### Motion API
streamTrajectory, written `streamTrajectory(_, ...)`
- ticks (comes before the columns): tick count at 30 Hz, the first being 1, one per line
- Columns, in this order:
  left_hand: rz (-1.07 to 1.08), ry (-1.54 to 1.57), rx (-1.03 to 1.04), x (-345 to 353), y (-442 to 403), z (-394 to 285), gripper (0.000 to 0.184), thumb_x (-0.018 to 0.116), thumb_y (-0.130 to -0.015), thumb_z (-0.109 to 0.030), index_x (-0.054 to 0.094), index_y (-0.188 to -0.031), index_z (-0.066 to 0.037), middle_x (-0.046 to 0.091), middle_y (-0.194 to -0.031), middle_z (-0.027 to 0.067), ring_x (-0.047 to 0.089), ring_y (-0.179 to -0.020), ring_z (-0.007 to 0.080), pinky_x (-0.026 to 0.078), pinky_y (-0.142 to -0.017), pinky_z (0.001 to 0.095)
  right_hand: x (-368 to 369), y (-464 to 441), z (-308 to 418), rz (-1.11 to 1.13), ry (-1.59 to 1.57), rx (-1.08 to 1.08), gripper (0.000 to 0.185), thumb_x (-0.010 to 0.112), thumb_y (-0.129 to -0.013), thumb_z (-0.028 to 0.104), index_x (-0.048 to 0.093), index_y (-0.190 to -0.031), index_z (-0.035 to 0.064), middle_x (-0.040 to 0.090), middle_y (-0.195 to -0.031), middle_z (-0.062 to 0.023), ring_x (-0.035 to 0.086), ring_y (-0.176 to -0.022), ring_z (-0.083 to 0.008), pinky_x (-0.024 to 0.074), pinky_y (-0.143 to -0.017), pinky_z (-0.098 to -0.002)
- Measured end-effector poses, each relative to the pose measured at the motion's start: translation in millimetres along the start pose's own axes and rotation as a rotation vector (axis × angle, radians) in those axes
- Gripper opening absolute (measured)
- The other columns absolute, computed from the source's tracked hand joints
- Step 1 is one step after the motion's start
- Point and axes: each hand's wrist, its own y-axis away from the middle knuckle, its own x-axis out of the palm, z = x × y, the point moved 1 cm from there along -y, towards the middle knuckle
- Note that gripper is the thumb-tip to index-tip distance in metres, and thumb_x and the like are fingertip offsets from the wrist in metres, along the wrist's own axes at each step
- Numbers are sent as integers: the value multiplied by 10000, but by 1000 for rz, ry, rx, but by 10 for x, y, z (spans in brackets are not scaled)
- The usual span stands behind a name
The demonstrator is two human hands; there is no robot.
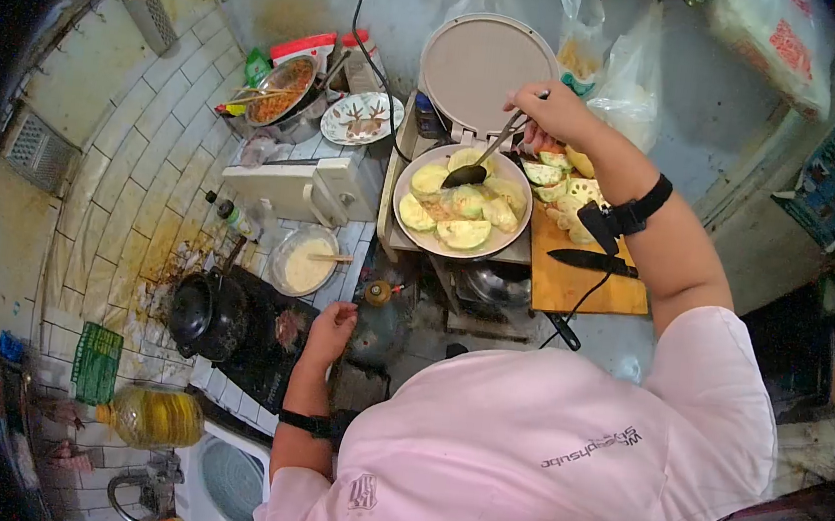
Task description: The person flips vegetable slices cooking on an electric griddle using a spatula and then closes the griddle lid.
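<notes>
My right hand [547, 112] grips the handle of a dark-bowled spoon [466, 175]. The spoon's bowl is down among pale yellow slices [463, 233], some green-rimmed, in an electric griddle [404, 221] whose round lid [489, 67] stands raised. Beside the griddle, cut vegetable pieces [550, 173] and holed slices like lotus root lie on a wooden cutting board [576, 286] with a black knife [593, 262]. My left hand [330, 333] hangs near the stove, fingers loosely bent and seemingly holding nothing. Close to it is a bowl of pale batter [305, 262] with a wooden-handled utensil.
A black wok [206, 316] sits on the stove at left. Behind are a white patterned plate [362, 118] and a bowl of orange-red food [283, 92] with chopsticks. An oil jug [156, 416] stands near the sink [230, 484]. A black cord [361, 14] hangs beside the griddle.
</notes>
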Motion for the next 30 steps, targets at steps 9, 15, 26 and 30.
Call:
streamTrajectory(9, 6, -69, -34, -8, 8, -52, 191, 570, -825, -70, 559, -997, 11, 617, -902, 112, 587, -847, 180, 456, -767, 299, -129, -39, 78, -51, 116, -150, 354, 470, -910, 375, 608, -954, 52, 574, -559, -77, 567, -435, -132, 446, -379, -248)
streamTrajectory(15, -49, -75, -20, -43, 151, -68, 181, 576, -828, -49, 561, -1002, -3, 632, -852, 98, 591, -792, 156, 479, -741, 291, -39, -123, 153, -82, 71, -122, 339, 452, -917, 359, 588, -932, 49, 571, -551, -85, 553, -408, -131, 438, -360, -251)
streamTrajectory(26, -55, 23, -57, -69, 310, 146, 181, 577, -827, -45, 570, -1003, -7, 609, -862, 59, 561, -802, 139, 452, -736, 267, 174, -311, 290, -85, 73, -73, 335, 438, -919, 324, 572, -873, 21, 551, -516, -84, 526, -379, -128, 416, -335, -253)
streamTrajectory(30, -64, 62, 21, -71, 327, 218, 177, 581, -821, -37, 569, -995, -6, 607, -858, 63, 560, -799, 134, 458, -721, 271, 315, -499, 374, -114, 118, 10, 306, 392, -905, 282, 540, -870, 16, 562, -524, -119, 545, -385, -174, 425, -334, -290)
